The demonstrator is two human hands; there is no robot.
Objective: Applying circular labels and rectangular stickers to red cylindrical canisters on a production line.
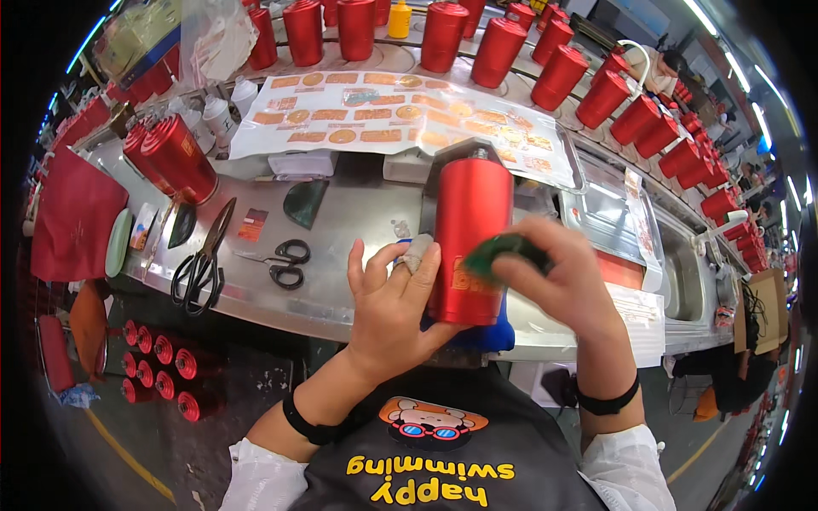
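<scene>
A shiny red metal cylinder (471,221) with a threaded neck lies tilted in front of me, its neck end away from me, over a blue cloth (496,337). My left hand (394,294) grips its lower left side, thumb under the near end; a finger has a pale wrap. In my right hand (562,272) is a dark green scraper (503,254), its edge at a gold decal (474,279) on the cylinder's side. The right hand is slightly blurred.
A white sheet of orange and gold decals (341,111) lies beyond the cylinder. On the metal bench are large scissors (204,260), small black scissors (290,266) and another green scraper (304,204). Red cylinders (179,157) stand at left; others line the conveyor. A sink (686,272) is at right.
</scene>
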